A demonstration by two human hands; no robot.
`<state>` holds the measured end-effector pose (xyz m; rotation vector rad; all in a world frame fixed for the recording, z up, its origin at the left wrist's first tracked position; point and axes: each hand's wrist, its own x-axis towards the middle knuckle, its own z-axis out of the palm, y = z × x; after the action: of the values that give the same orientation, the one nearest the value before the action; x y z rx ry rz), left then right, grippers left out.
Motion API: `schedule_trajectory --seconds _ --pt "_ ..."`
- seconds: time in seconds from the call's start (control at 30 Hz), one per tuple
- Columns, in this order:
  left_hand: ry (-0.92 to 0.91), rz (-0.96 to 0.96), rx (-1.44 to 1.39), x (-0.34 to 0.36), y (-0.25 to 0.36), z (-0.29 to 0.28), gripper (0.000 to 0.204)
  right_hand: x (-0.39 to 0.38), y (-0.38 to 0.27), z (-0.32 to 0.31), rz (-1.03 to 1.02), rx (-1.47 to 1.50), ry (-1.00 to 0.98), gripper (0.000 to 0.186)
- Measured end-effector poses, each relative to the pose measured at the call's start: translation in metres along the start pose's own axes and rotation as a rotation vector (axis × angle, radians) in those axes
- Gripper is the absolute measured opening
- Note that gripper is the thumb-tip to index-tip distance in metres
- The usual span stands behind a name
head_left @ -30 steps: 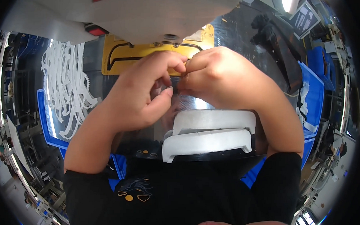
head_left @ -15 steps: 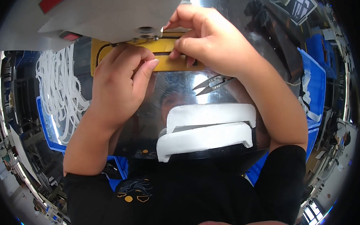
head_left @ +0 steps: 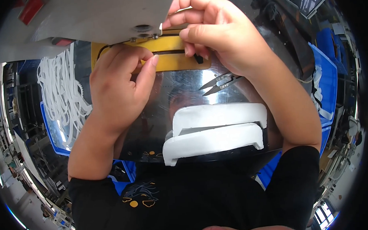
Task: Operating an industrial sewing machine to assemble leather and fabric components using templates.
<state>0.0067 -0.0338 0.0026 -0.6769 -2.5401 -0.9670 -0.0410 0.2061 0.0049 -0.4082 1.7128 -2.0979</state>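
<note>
We see the yellow slotted template (head_left: 171, 60) lying flat on the reflective metal table (head_left: 179, 94), long axis left-right, partly hidden under the grey machine head (head_left: 101, 16), our left hand (head_left: 117, 89) pressing it with curled fingers, our right hand (head_left: 213, 29) pinching its far edge, thread snips (head_left: 220, 81) and white padded pieces (head_left: 217, 132) nearer us.

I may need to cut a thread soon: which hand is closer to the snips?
Right. The right hand sits just above the snips, its wrist beside them; the left hand is farther off to their left.

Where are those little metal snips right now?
In the head view the snips lie on the shiny metal table, on the person's right, just under the right hand and above the white foam pieces.
</note>
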Motion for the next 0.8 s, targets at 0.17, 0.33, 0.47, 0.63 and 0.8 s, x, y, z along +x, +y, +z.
schedule_trajectory --seconds 0.17,0.33,0.47,0.63,0.8 --pt "0.017 0.021 0.041 0.002 -0.001 -0.003 0.012 -0.003 -0.015 -0.013 0.174 0.269 -0.13 0.057" --pt "0.064 0.016 0.054 0.0 0.004 -0.005 0.012 -0.01 -0.021 0.005 0.074 0.274 -0.025 0.044" --pt "0.105 0.084 0.105 -0.002 0.01 -0.009 0.013 -0.017 -0.025 0.025 0.292 -0.205 0.16 0.026" --pt "0.126 0.192 0.122 -0.004 0.014 -0.009 0.017 -0.02 -0.019 0.044 0.465 0.012 0.141 0.028" --pt "0.073 0.265 0.107 -0.005 0.015 -0.009 0.019 -0.018 -0.011 0.043 0.331 -0.043 0.158 0.026"
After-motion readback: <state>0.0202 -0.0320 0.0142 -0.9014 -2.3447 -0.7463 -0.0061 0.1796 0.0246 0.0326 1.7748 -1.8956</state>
